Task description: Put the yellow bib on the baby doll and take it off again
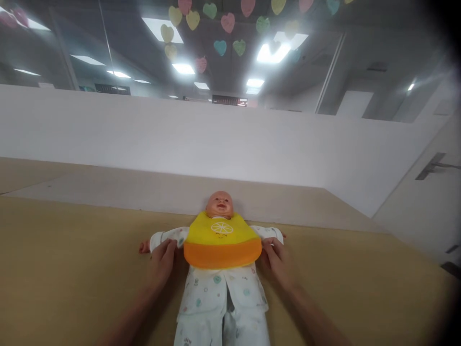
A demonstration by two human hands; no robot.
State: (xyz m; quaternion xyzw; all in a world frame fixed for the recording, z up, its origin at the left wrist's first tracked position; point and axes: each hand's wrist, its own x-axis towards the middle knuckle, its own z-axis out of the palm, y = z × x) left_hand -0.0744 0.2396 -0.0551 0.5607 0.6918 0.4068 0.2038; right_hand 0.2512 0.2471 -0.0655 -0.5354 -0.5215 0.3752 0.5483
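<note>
A baby doll (pixel 220 204) lies face up on the wooden table, its arms spread, dressed in white patterned clothes (pixel 209 292). Over its chest is a yellow bib (pixel 220 235) with an orange pocket along the bottom and a citrus slice print. My left hand (pixel 163 259) has its fingers closed at the doll's sleeve on the left side, a little apart from the bib. On the right, my right hand (pixel 275 257) pinches at the other sleeve, close beside the bib's edge. What exactly the fingertips hold is too small to tell.
The wooden table (pixel 72 269) extends to both sides of the doll. Behind it stands a low white wall (pixel 201 144) with glass above, dotted with paper hearts (pixel 228 22). A door handle (pixel 431 166) shows at the far right.
</note>
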